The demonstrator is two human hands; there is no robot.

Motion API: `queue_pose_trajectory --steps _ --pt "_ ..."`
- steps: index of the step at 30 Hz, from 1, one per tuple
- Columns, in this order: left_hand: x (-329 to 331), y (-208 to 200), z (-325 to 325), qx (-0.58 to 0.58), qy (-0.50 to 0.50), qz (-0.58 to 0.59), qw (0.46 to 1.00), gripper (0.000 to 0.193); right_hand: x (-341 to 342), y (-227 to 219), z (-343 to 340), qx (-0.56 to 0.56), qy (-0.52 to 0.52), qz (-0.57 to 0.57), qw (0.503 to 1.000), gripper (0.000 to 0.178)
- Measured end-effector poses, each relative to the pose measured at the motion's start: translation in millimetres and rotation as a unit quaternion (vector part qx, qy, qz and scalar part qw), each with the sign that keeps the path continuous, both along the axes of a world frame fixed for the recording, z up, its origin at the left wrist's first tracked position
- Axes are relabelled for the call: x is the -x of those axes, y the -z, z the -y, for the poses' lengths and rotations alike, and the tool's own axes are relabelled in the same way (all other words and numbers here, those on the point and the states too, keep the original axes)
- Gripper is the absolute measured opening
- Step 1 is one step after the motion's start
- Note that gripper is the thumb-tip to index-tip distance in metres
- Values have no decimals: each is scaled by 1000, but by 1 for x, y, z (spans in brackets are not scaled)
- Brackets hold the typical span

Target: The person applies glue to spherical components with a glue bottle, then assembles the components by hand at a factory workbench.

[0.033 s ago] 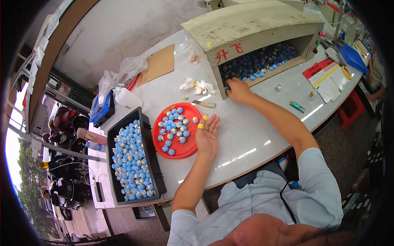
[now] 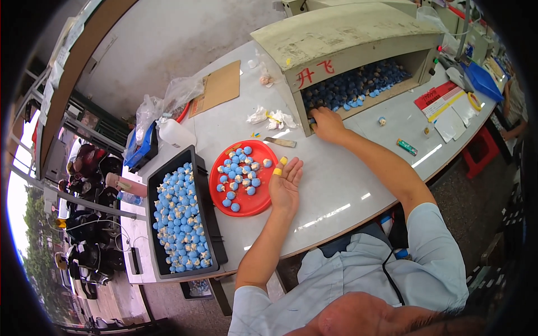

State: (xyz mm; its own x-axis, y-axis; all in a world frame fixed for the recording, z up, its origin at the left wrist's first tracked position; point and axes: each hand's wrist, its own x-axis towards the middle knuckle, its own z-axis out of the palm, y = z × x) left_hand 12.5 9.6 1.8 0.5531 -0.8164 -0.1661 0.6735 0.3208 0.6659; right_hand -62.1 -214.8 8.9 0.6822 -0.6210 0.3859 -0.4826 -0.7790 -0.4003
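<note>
My left hand (image 2: 286,187) rests palm up on the table beside the red round plate (image 2: 255,208), fingers stretched out and seemingly holding nothing. Yellow wraps (image 2: 280,167) cover part of one or two of its fingers. Blue balls (image 2: 246,159) with cream, star-like tops lie scattered over the plate. My right hand (image 2: 329,126) reaches to the left end of the opening in a beige box-shaped machine (image 2: 358,42). Its fingers are curled by the opening's side wall, and what they grip is too small to make out. Many darker-looking blue balls (image 2: 358,84) fill the machine's opening.
Left of the plate stands a black crate (image 2: 217,246) full of similar balls. Behind are a scraper (image 2: 280,142), crumpled white tissue (image 2: 274,117), a white bottle (image 2: 176,133) and cardboard (image 2: 221,89). A green tube (image 2: 406,147) and a single ball (image 2: 382,121) lie to the right.
</note>
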Motion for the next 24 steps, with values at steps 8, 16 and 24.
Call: queue_pose_trajectory --steps 8,16,24 --pt "10 -2 2 -115 125 38 985 31 46 -1 -61 -220 -136 152 954 26" --pt "15 2 3 -105 216 73 968 33 96 -1 -99 -158 -235 154 947 36" --pt "18 -4 2 -154 122 103 975 35 245 7 -12 131 397 327 847 51"
